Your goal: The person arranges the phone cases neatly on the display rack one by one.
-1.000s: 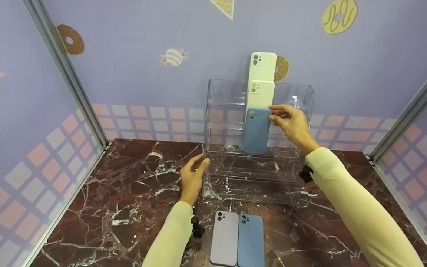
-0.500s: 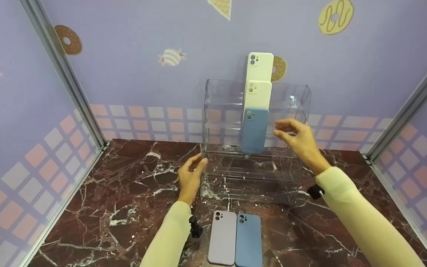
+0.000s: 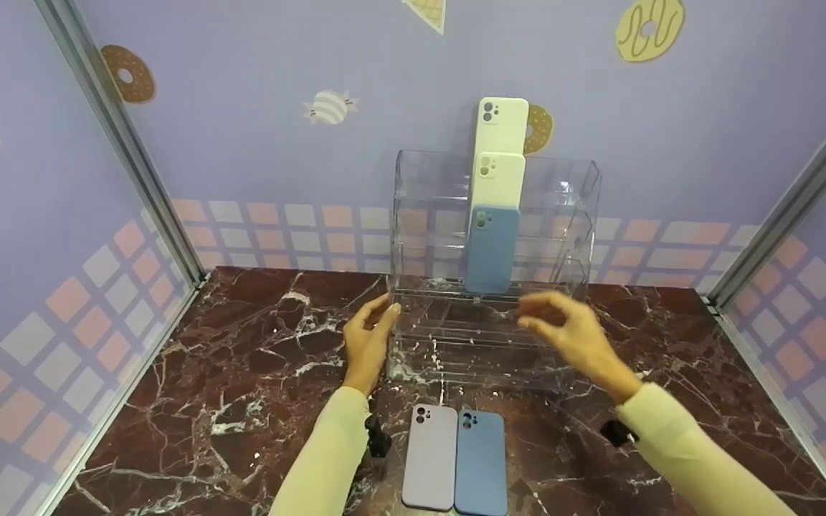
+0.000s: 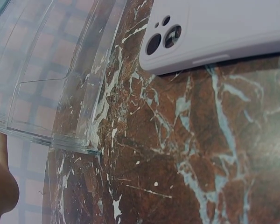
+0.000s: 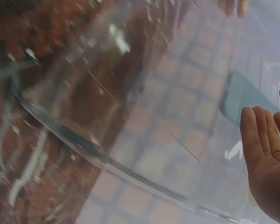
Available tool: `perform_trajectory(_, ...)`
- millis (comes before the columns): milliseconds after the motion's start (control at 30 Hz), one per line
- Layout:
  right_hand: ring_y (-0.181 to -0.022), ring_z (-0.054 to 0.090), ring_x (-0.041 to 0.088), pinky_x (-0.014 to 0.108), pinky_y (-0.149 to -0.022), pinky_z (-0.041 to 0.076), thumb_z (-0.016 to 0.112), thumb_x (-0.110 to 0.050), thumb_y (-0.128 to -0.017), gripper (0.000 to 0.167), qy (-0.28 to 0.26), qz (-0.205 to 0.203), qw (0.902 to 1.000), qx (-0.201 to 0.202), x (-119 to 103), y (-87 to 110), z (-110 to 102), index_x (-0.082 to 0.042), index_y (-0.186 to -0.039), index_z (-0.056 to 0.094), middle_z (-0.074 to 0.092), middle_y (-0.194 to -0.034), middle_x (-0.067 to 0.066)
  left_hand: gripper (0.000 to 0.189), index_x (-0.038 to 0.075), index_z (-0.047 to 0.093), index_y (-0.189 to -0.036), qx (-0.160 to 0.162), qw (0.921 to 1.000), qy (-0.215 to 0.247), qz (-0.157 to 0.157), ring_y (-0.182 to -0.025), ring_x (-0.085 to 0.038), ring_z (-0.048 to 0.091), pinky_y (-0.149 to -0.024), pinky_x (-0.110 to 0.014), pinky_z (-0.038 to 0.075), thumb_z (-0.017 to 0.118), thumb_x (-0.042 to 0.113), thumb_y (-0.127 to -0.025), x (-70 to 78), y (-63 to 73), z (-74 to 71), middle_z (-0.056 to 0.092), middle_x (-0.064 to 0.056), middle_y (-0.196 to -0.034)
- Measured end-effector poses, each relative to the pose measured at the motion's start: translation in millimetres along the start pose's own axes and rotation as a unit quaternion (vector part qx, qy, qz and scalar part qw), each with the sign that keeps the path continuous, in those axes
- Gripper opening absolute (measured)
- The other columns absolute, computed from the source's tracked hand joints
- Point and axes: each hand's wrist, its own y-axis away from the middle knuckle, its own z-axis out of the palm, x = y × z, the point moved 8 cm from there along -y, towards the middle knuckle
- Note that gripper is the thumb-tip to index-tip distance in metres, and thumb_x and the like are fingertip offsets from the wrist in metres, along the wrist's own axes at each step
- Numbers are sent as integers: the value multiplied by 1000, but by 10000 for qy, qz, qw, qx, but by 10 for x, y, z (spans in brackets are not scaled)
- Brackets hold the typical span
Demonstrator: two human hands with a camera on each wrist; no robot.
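Observation:
A clear tiered stand point(image 3: 427, 222) holds three upright phone cases in a column: a cream case point(image 3: 505, 129) at the top, another cream case point(image 3: 500, 179) below it, and a blue case point(image 3: 492, 251) lowest. My left hand point(image 3: 368, 340) rests at the stand's left side, thumb and fingers right at its edge. In front of the stand's lower right part, my right hand point(image 3: 571, 340) hovers with bent fingers and nothing between them. Flat on the tabletop lie a pale lilac phone case point(image 3: 430, 459) and a second blue phone case point(image 3: 481, 462), side by side.
The dark red marbled tabletop point(image 3: 262, 401) spreads around the stand. A purple patterned wall point(image 3: 255, 143) stands close behind, with metal corner posts point(image 3: 126, 143) at either side. Black wrist cameras point(image 3: 378, 437) sit on both sleeves.
My right hand has let go of the upright blue case's edge and moved right, then down. That case stays standing in the stand. The left hand has stayed in place.

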Motion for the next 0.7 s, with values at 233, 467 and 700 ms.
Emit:
perform_trajectory(233,-94,74,24,31,-80,61,82,-5,-92,35,141,-46,9990,-413,177,287,287,-1,-125,71,75,-114,14,34,-2,73,-129,55,9999,77,97,-95,-14,69,-83,-23,55,78,9,-98,-3,-13,8,75,-14,-114)
perform_trajectory(467,-101,73,30,39,-90,60,83,-12,-92,36,154,-135,9951,-970,337,515,543,1,-124,71,74,-118,17,31,-1,75,-128,79,9999,103,23,-93,-15,71,-81,-24,55,78,9,-98,-8,-23,-3,75,-12,-110)
perform_trajectory(700,-105,71,38,52,-94,57,85,-16,-91,44,156,-119,9853,-1697,457,683,812,6,-125,68,72,-117,19,36,-5,71,-131,65,10000,57,-10,-98,-14,69,-85,-23,54,77,9,-98,-26,-11,1,73,-20,-120)
